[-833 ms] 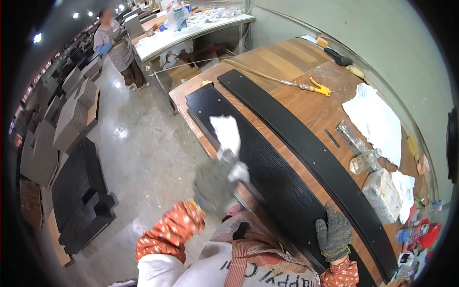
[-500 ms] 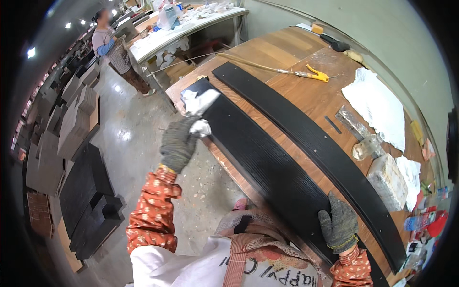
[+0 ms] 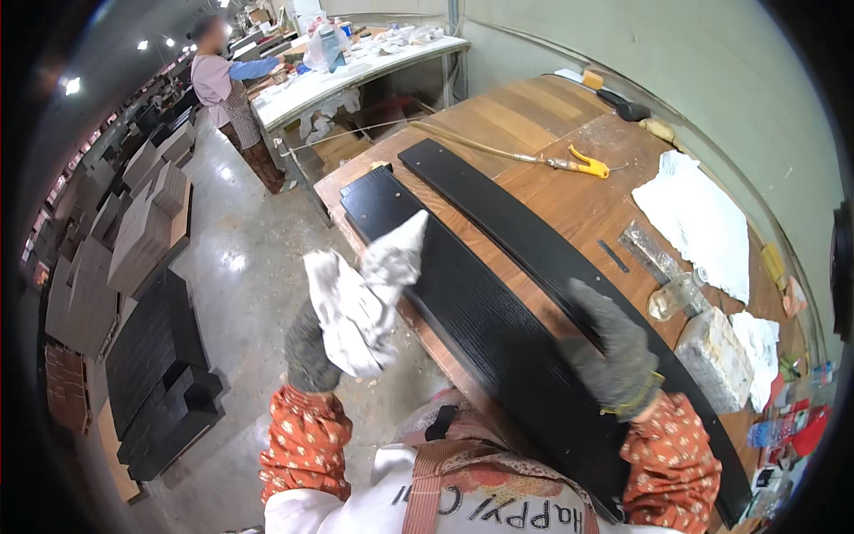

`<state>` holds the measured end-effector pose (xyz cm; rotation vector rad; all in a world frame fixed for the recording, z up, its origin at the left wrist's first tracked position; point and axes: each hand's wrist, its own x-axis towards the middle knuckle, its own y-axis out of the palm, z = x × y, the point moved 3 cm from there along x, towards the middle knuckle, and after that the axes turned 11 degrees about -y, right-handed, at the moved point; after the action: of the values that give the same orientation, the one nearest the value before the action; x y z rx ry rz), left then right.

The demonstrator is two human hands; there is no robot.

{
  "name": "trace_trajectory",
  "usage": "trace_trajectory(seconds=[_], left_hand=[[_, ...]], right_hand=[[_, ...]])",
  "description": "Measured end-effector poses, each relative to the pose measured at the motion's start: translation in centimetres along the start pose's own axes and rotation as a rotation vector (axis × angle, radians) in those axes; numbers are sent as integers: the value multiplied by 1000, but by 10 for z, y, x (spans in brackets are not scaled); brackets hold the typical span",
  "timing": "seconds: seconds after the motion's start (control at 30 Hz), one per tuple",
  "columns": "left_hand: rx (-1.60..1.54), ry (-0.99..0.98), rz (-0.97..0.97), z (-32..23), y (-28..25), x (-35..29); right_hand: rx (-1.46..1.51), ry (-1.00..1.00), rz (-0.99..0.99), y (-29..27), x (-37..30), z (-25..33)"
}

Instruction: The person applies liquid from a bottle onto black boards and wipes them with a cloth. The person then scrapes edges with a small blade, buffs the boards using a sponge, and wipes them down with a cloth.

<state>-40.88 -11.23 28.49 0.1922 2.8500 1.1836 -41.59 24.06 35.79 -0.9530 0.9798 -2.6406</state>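
Note:
My left hand [image 3: 310, 350], in a dark grey knit glove, is closed on a crumpled white cloth [image 3: 360, 311]. The cloth is bunched up and hangs beside the near long edge of a black wood-grained board [image 3: 480, 329], one tip overlapping it. My right hand [image 3: 618, 351], gloved the same way, is over the board's far edge with its fingers stretched out and somewhat blurred. Nothing shows in it; whether it touches the board I cannot tell. A second, narrower black board [image 3: 525, 236] lies alongside, farther in on the wooden table [image 3: 498, 116].
A yellow air blow gun [image 3: 587, 164] with its hose lies behind the boards. To the right are white sheets [image 3: 698, 222], a clear bottle [image 3: 678, 294] and a wrapped block [image 3: 716, 356]. Stacked panels [image 3: 142, 240] line the floor at left. A person [image 3: 227, 98] stands by a white bench.
My left hand has drawn the cloth back from the board's far end toward me. The right hand has lifted from its flat rest on the board and shifted up and away.

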Motion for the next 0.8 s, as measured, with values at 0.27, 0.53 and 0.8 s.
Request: trace_trajectory(seconds=[0.27,0.53,0.8], left_hand=[[969,149,-86,53,58,-3],[181,-160,-57,76,48,-13],[-135,-18,-329,27,-56,-33]], right_hand=[[462,-276,78,84,26,23],[122,-423,-91,10,-14,-14],[-537,707,-563,-88,-152,-264]])
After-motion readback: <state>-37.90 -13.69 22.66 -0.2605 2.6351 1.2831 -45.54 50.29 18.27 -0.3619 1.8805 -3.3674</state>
